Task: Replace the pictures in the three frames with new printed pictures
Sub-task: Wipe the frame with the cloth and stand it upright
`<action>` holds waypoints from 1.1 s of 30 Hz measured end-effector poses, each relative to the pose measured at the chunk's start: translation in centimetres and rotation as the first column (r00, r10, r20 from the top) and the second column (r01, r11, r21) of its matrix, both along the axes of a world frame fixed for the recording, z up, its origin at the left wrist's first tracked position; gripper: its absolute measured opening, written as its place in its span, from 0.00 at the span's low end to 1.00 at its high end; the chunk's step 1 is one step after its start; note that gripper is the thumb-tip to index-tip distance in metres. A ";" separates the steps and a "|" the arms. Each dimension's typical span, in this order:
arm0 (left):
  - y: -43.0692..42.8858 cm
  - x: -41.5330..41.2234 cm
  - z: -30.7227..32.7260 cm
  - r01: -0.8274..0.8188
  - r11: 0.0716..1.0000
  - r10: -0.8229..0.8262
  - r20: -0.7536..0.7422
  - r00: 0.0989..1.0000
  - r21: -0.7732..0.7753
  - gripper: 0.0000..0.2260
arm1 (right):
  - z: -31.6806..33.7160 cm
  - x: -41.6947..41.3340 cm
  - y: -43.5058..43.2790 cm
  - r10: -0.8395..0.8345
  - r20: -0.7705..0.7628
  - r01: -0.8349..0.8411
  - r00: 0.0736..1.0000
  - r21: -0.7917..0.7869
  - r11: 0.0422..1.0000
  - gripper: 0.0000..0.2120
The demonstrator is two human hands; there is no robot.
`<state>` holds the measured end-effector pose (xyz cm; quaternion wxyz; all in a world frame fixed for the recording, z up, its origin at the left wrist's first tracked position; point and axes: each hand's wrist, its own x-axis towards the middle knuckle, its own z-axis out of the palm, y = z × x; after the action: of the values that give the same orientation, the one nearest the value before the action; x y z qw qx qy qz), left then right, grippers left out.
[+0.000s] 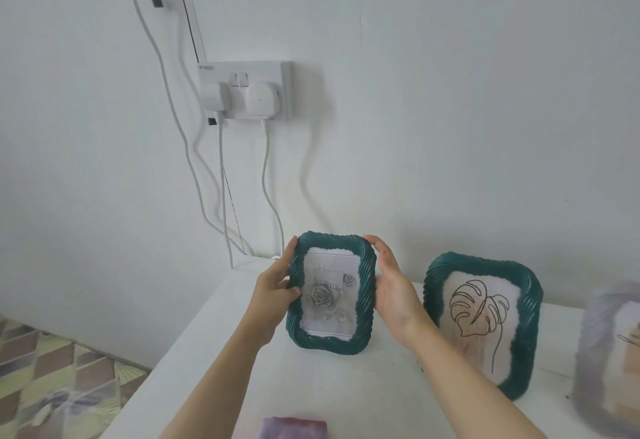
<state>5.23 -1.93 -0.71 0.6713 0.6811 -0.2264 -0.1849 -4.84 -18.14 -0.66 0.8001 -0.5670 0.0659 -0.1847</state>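
Observation:
A dark green frame with a twisted rim (331,295) stands upright on the white table (346,390), showing a grey picture of roses. My left hand (275,288) grips its left edge and my right hand (393,286) grips its right edge. To the right stands a second green frame (483,322) with a line drawing of a leaf. At the far right edge a pale lilac frame (609,359) is blurred and partly cut off.
A pink-purple object (294,428) lies at the table's near edge, cut off by the picture. On the wall behind, a double socket (244,90) holds two white plugs, with cables hanging down. A patterned floor (52,379) shows at lower left.

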 end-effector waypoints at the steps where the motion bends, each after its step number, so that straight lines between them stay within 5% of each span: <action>1: 0.0 0.1 -0.1 0.003 1.000 -0.003 0.002 1.000 0.004 0.39 | -0.2 0.0 0.0 -0.002 0.001 0.002 1.000 0.003 1.000 0.17; 6: 0.3 0.0 -0.3 0.007 1.000 -0.008 0.037 0.999 0.021 0.38 | -0.7 -0.4 0.5 -0.037 -0.038 0.033 0.999 -0.111 0.993 0.19; 11: 0.6 -0.4 0.0 -0.005 0.998 -0.002 0.117 0.993 0.063 0.39 | 1.0 -2.2 1.8 -0.167 -0.100 0.110 0.981 -0.426 0.898 0.21; 14: 0.6 -1.1 0.2 -0.119 0.975 0.050 0.332 0.942 0.190 0.39 | 1.8 -5.0 2.2 -0.285 -0.042 0.179 0.958 -0.688 0.703 0.28; 17: 0.0 -3.4 0.7 -0.304 0.931 0.131 0.591 0.796 0.204 0.38 | 1.3 -8.9 1.8 -0.399 0.139 0.337 0.906 -0.807 0.484 0.25; 21: -2.2 -8.2 0.3 -0.143 0.983 0.028 0.670 0.742 0.116 0.33 | -1.5 -14.0 0.0 -0.689 0.285 0.564 0.666 -0.798 0.215 0.23; 24: -4.6 -11.2 -0.8 0.084 0.970 -0.197 0.535 0.822 0.228 0.34 | -3.6 -16.3 -1.6 -0.816 0.139 0.573 0.561 -0.777 0.261 0.30; 27: -7.0 -12.9 -2.0 0.274 0.905 -0.375 0.306 0.875 0.327 0.34 | -4.0 -17.5 -2.7 -0.779 -0.048 0.583 0.626 -0.634 0.508 0.33; 29: -8.0 -13.4 -2.5 0.330 0.896 -0.389 0.168 0.906 0.296 0.34 | -3.6 -18.1 -2.9 -0.702 -0.172 0.565 0.691 -0.477 0.673 0.32; 33: -8.2 -14.1 -2.6 0.302 0.918 -0.330 0.072 0.941 0.258 0.34 | -2.9 -19.4 -2.8 -0.673 -0.220 0.572 0.706 -0.383 0.725 0.30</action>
<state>-8.91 -10.17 -3.29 0.5302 0.7219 -0.3469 -0.2782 -24.25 -20.92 -3.55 0.5732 -0.6428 0.3665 -0.3519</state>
